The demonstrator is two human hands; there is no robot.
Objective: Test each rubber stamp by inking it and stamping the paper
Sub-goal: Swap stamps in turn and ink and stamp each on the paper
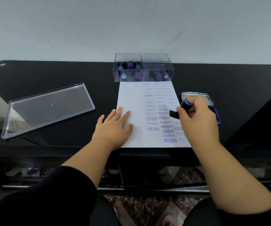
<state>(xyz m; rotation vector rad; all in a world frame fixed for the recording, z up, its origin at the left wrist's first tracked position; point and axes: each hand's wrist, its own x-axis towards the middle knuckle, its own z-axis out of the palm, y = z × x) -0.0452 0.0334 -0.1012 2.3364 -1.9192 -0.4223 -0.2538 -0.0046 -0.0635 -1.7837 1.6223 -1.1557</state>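
Rubber stamp (pixel 181 108), black with a blue-capped handle, gripped in the curled fingers of the right hand (pixel 196 116), tilted, its black base over the right side of the paper (pixel 131 98); cannot tell whether the base touches the sheet. Left hand (pixel 115 123) laid flat, fingers straight and spread, pressing the lower left part of the paper, holding nothing. Both hands bare, dark sleeves pushed up the forearms.

Paper lying on the black desk (pixel 49 74), its right half covered in blue prints: SAMPLE, FAX OUT, EXPRESS, FRAGILE, AIR MAIL, some crisp, some faint. Left half blank.

Ink pad (pixel 213 105), opened, just beside the right edge of the paper, partly hidden behind the right hand, with a shiny lid at the back and a blue tray at the front.

Clear plastic box (pixel 144 67), two compartments, standing at the far edge of the paper against the wall; more stamps (pixel 123 76) with blue and purple tops inside, most in the left compartment, a few in the right.

Clear lid (pixel 49 108) lying well apart to the left on the desk, turned at an angle.
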